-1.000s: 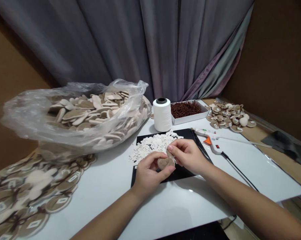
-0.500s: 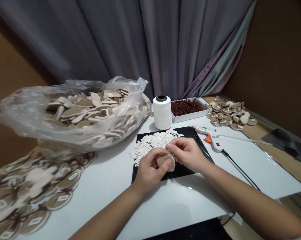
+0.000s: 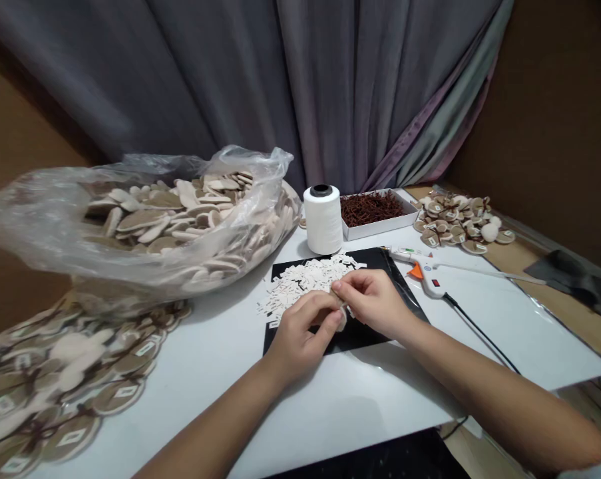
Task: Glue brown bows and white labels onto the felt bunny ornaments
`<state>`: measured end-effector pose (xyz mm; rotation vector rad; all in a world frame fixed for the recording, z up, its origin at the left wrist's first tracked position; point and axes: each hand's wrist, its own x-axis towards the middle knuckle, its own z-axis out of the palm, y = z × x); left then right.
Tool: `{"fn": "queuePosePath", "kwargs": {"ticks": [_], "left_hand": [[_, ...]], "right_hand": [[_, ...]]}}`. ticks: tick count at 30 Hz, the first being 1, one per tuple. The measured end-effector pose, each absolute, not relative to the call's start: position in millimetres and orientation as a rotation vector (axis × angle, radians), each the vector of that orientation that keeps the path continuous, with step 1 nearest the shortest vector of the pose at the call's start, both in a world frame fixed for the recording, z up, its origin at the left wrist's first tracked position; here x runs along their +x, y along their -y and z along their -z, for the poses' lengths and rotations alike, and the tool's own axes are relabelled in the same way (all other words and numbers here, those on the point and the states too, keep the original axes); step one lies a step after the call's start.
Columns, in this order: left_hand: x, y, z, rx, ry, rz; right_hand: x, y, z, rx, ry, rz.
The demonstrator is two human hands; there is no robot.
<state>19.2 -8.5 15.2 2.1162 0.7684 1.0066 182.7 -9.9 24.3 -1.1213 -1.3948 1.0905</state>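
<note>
My left hand (image 3: 300, 332) and my right hand (image 3: 373, 299) meet over a black mat (image 3: 375, 263) on the white table (image 3: 330, 412). Both pinch a small flat oval wooden piece (image 3: 341, 318), now turned nearly edge-on and mostly hidden by my fingers. Just behind my hands lies a heap of small white paper tags (image 3: 305, 279) on the mat.
A clear plastic bag (image 3: 140, 219) full of oval wooden pieces fills the left. Finished tagged pieces (image 3: 55, 386) spread at the near left, and more pieces (image 3: 454, 223) lie at far right. A white thread spool (image 3: 323, 219), a tray of brown strings (image 3: 375, 209) and a glue gun (image 3: 424, 273) stand behind.
The oval piece showed its flat face between my hands; it has since been turned edge-on and my fingers have closed around it. My view has shifted slightly.
</note>
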Motion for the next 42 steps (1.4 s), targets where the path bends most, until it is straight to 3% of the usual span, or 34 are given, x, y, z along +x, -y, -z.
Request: {"fn": "queuePosePath", "kwargs": {"ticks": [8, 13, 23, 28, 36, 42], "left_hand": [[16, 6, -15, 2.086, -0.779, -1.0], [17, 4, -19, 1.52, -0.798, -1.004], [28, 3, -17, 1.214, -0.858, -1.116], [28, 5, -18, 1.198, -0.919, -1.084], [27, 6, -16, 1.221, -0.997, -0.978], [27, 6, -11, 1.144, -0.973, -1.046]], "right_hand": [[185, 9, -25, -1.047, 1.411, -1.091], [190, 5, -23, -0.991, 1.415, -1.102], [191, -4, -17, -0.797, 0.978, -1.484], [191, -1, -18, -0.884, 1.245, -1.415], [184, 9, -14, -0.936, 1.499, -1.035], [177, 9, -15, -0.688, 1.086, -1.345]]}}
